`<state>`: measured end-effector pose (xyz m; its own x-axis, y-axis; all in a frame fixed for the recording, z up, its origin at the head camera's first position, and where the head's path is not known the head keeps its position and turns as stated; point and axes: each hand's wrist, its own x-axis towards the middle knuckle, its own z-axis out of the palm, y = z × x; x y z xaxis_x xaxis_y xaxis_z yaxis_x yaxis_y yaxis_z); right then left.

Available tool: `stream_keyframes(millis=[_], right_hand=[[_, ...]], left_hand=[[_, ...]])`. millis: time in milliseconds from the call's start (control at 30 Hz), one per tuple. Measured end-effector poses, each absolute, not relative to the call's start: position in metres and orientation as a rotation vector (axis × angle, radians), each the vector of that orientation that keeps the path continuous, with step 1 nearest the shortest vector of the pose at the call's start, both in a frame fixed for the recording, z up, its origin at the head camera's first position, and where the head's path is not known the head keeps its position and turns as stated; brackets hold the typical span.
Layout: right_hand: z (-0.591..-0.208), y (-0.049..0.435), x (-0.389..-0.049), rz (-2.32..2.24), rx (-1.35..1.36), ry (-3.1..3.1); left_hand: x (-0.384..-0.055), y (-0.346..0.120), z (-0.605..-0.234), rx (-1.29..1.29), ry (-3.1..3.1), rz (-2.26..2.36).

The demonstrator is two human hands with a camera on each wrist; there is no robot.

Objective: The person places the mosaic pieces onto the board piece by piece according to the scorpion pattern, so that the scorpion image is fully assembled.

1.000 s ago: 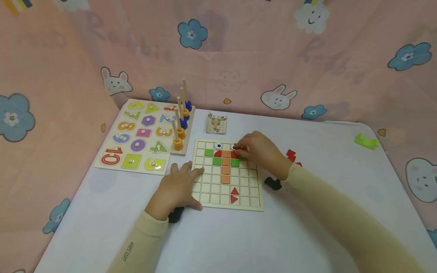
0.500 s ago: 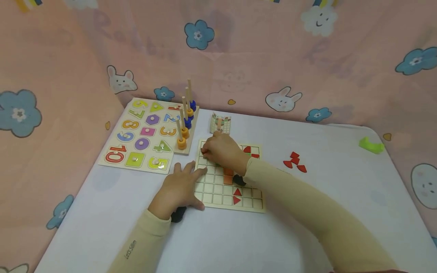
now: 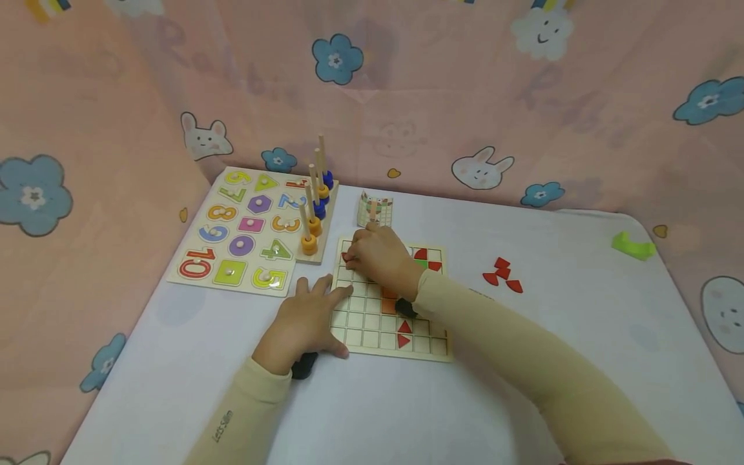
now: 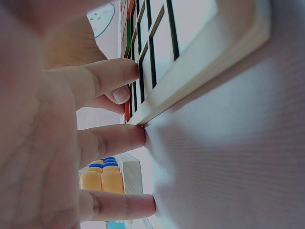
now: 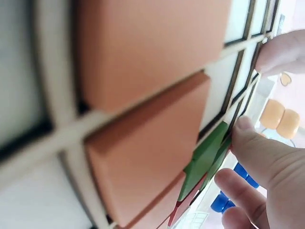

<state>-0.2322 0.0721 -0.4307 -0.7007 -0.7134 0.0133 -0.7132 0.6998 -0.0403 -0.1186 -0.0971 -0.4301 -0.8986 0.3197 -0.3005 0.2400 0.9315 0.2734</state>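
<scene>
A square wooden grid board (image 3: 369,338) lies flat, with orange square tiles (image 3: 389,303) down its middle and red and green tiles near its top. My left hand (image 3: 302,323) rests spread at the board's left edge; in the left wrist view its index fingertip (image 4: 128,70) touches the rim side. The right hand (image 3: 380,258) reaches across to the upper left cells and pinches a small red piece (image 3: 347,257), mostly covered by the fingers. In the right wrist view, the thumb (image 5: 245,126) is down by a green tile (image 5: 205,162). Two red triangles (image 3: 403,327) sit in lower cells.
Several loose red pieces (image 3: 502,274) lie right of the board. Behind it stands a small picture card (image 3: 374,210). A number puzzle board (image 3: 221,287) and a peg stand (image 3: 323,242) with orange and blue rings are at the left. A lime-green piece (image 3: 633,246) lies far right.
My right hand has moved from the board's upper right side to its upper left, uncovering red tiles at the right, and has stayed there over the last half second. The left hand keeps its place.
</scene>
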Motion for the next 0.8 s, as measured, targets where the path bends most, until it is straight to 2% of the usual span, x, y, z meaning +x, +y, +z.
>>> stream_keyframes(millis=[433, 800], right_hand=[[-0.427, 0.084, -0.226, -0.141, -1.123, 2.915], [-0.420, 0.160, -0.214, -0.467, -0.583, 3.008]], left_hand=[[-0.120, -0.098, -0.433, 0.403, 2.740, 0.322], [-0.118, -0.096, -0.428, 0.390, 2.736, 0.357]])
